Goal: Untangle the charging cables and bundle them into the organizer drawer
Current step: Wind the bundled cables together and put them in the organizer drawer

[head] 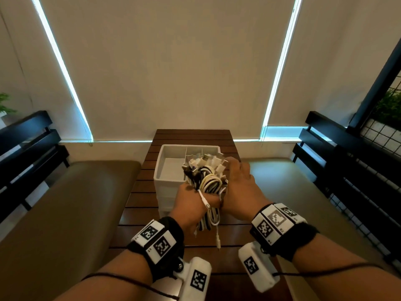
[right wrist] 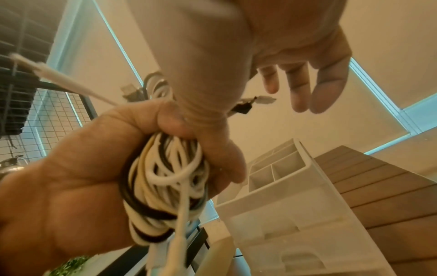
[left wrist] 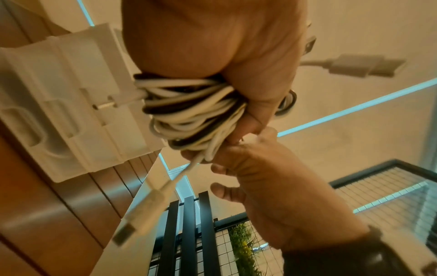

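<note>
Left hand [head: 191, 205] at 6 o'clock, fingers curled tight round the cable bundle [head: 208, 181], black and white loops, plugs fanned up toward 12, loose ends hanging below the fist. Right hand [head: 240, 187] touching the bundle from 3 o'clock, thumb on it, fingers relaxed and apart. Bundle sits above the organizer drawer [head: 165, 166] near edge, on the slatted table [head: 191, 135].

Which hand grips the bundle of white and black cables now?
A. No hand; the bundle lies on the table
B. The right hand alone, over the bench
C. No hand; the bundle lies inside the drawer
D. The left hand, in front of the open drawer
D: the left hand has its fingers curled round the cable bundle in front of the open drawer, while the right hand shows straight fingers beside it.
</note>
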